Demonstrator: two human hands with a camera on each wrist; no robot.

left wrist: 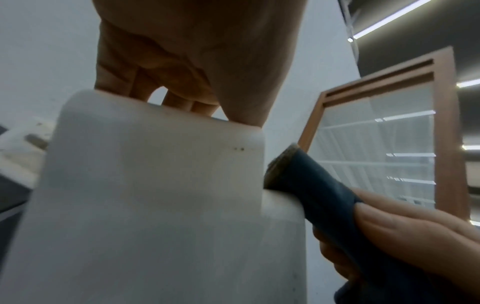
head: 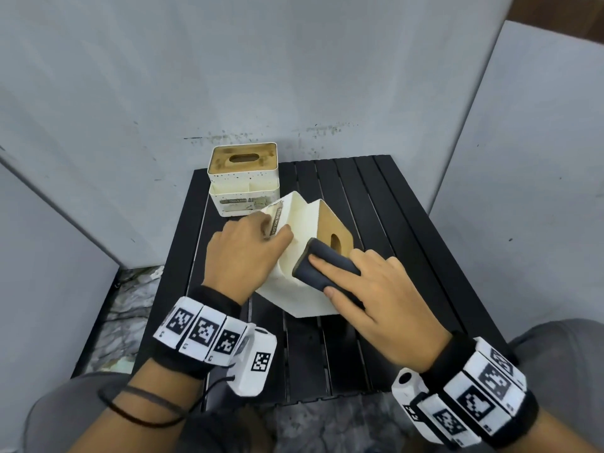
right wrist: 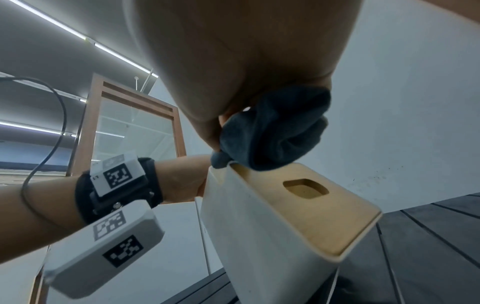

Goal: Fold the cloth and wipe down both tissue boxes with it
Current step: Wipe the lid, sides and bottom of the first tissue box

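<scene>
A white tissue box with a wooden lid is tipped on its side on the black table, lid facing right. My left hand grips its upper rim, fingers curled over the edge. My right hand holds a folded dark grey cloth on the box's top side near the lid, index finger along the top and thumb at the near edge. The right wrist view shows the cloth bunched at the lid's corner. A second, speckled tissue box stands upright at the table's back left.
The black slatted table stands in a corner of grey wall panels. Marbled floor shows left of it. My knees are under its front edge. A wood-framed glass cabinet stands behind me.
</scene>
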